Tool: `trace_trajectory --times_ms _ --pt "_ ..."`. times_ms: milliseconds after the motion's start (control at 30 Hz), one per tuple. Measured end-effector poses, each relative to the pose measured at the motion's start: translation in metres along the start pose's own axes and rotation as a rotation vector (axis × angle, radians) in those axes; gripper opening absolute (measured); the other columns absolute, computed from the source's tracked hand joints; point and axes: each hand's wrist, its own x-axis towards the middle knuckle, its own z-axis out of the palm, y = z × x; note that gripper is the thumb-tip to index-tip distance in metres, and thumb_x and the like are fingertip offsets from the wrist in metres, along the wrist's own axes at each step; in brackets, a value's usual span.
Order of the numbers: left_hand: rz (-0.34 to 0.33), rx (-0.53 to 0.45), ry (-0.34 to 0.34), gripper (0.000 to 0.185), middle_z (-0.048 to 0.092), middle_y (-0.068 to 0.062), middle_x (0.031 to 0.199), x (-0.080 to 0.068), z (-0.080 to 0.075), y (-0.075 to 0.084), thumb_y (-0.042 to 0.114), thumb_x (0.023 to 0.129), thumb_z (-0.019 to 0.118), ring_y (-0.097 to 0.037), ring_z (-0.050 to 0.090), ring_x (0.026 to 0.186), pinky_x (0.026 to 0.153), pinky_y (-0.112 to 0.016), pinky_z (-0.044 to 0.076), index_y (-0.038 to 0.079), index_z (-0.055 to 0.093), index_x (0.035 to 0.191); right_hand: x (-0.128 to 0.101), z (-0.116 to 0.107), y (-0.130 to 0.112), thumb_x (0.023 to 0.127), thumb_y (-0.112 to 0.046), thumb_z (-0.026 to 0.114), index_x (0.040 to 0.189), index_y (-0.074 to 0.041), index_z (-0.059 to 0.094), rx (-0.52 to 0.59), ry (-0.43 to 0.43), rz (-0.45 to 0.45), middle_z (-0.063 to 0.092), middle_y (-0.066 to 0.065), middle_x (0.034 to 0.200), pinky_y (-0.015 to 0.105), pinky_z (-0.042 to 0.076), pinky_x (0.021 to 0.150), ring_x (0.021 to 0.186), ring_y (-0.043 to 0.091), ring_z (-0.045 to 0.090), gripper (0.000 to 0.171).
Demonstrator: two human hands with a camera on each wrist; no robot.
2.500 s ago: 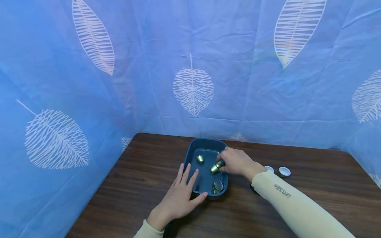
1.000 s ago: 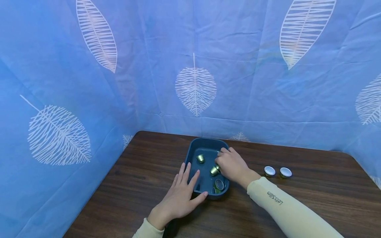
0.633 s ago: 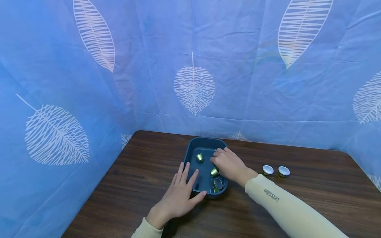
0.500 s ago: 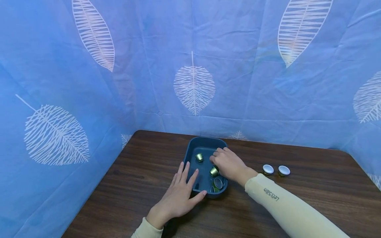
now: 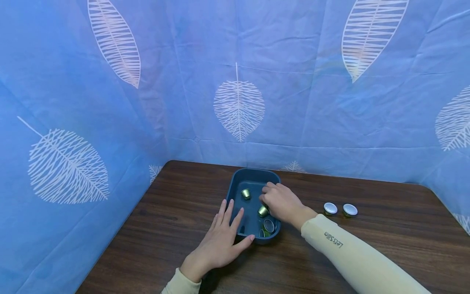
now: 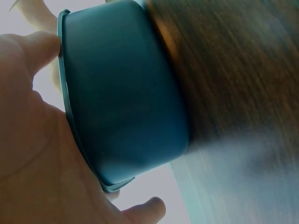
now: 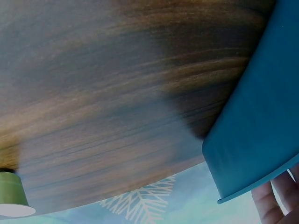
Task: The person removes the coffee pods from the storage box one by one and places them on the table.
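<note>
A dark blue tray (image 5: 235, 190) sits on the wooden table, with green-gold capsules inside: one (image 5: 245, 193) at the far left, one (image 5: 262, 211) in the middle, one (image 5: 269, 226) lying near the front. My left hand (image 5: 224, 237) lies flat, its straight fingers spread over the tray's near-left rim; in the left wrist view the palm (image 6: 32, 154) presses the tray's wall (image 6: 126, 93). My right hand (image 5: 280, 201) reaches over the right rim with fingers curled down beside the middle capsule. What lies under those fingers is hidden.
Two more capsules (image 5: 330, 208) (image 5: 350, 210) stand foil-up on the table to the right of the tray; one (image 7: 11, 196) shows in the right wrist view. A blue leaf-print cloth (image 5: 238, 106) walls the table at the back and both sides.
My right hand has moved a little left and farther into the tray; the capsule it gripped 2.5 s ago is out of sight now. The left hand has stayed on the rim.
</note>
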Motion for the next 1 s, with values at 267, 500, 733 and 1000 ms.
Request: trace_trajectory --times_ms 267,500,733,1000 --pt "0.000 0.006 0.000 0.086 0.002 -0.013 0.184 0.0004 0.0011 0.0013 0.070 0.106 0.048 -0.036 -0.008 0.170 0.132 -0.066 0.022 0.018 0.030 0.172 -0.0006 -0.0016 -0.0011 0.094 -0.014 0.084 0.106 -0.008 0.082 0.018 -0.048 0.012 0.079 0.005 0.097 0.037 0.062 0.081 0.087 0.021 0.065 0.013" --pt "0.001 0.005 0.000 0.085 0.002 -0.014 0.183 0.0009 0.0024 0.0022 0.068 0.106 0.049 -0.036 -0.008 0.170 0.132 -0.067 0.022 0.017 0.031 0.171 0.0010 -0.0037 -0.0003 0.095 -0.016 0.084 0.109 -0.007 0.079 0.046 -0.120 0.013 0.080 0.007 0.099 0.041 0.066 0.087 0.092 0.023 0.075 0.018" --pt "0.000 -0.006 -0.008 0.087 0.001 -0.013 0.184 0.0008 0.0016 0.0027 0.071 0.106 0.047 -0.036 -0.010 0.170 0.132 -0.067 0.021 0.017 0.030 0.172 0.0008 -0.0033 -0.0008 0.094 -0.017 0.086 0.111 -0.008 0.079 0.064 -0.135 0.008 0.079 0.007 0.100 0.040 0.066 0.087 0.090 0.021 0.074 0.021" --pt "-0.005 -0.001 -0.003 0.087 0.000 -0.012 0.184 0.0004 0.0007 0.0003 0.072 0.106 0.045 -0.035 -0.011 0.170 0.133 -0.066 0.021 0.018 0.029 0.172 0.0017 -0.0024 -0.0008 0.093 -0.020 0.087 0.116 -0.008 0.079 0.081 -0.104 -0.004 0.078 0.006 0.101 0.040 0.065 0.089 0.093 0.021 0.073 0.027"
